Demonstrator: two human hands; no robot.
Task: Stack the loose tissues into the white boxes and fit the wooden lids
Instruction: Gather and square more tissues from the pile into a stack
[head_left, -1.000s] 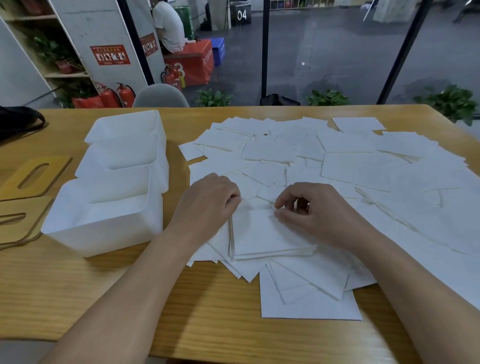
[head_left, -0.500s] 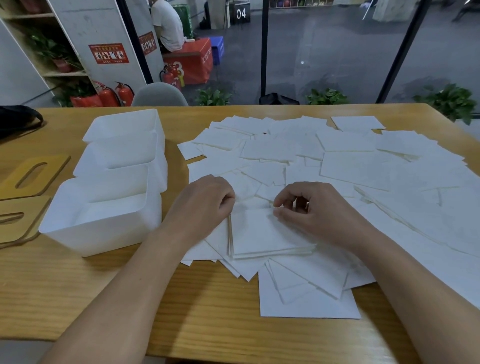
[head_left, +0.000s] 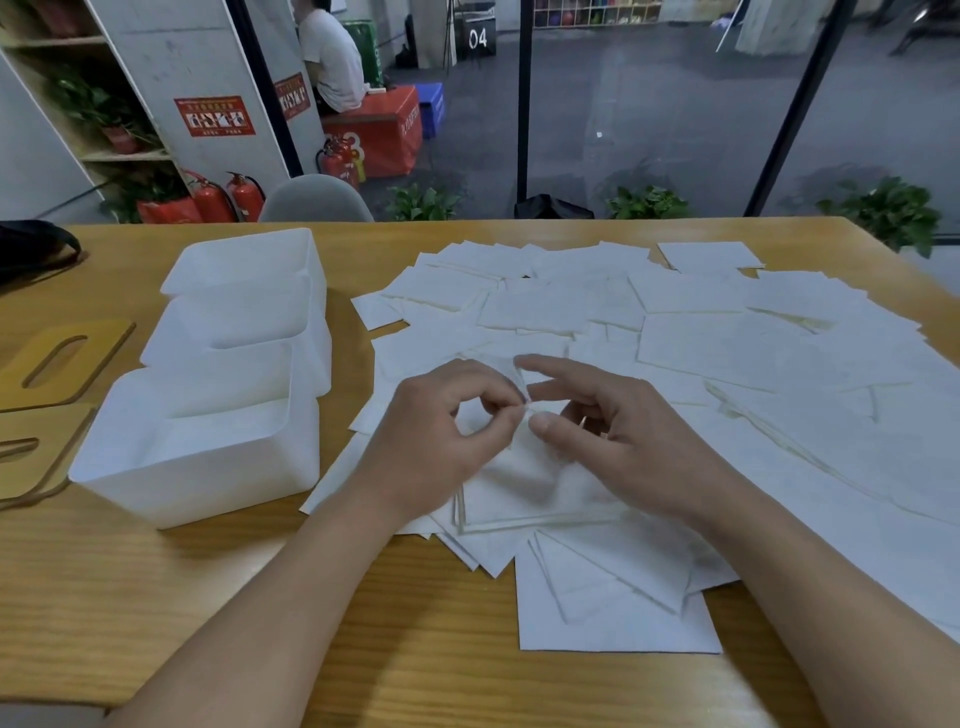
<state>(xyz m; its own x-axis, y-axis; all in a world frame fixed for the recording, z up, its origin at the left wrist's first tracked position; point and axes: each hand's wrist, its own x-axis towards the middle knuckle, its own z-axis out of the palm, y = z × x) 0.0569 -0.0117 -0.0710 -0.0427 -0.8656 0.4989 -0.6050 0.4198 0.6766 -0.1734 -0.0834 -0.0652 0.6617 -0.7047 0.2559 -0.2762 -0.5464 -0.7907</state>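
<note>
Between the fingertips of both hands a tissue corner (head_left: 525, 402) is now lifted; a second ago the left hand (head_left: 441, 441) and right hand (head_left: 623, 441) pressed the small stack (head_left: 530, 493) flat. Both pinch it. The boxes (head_left: 208, 441) beside the left fingers wait, not yet filled.

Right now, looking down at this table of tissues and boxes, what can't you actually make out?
- Head view: the neat tissue stack is partly covered by the left hand and right hand.
- What the fingers pinch together: too small and blurred to tell.
- Wooden lids: cut off by the left edge.
- Rear white boxes: their floors are hidden by the walls.
- Wall sign: its print is too small.
</note>
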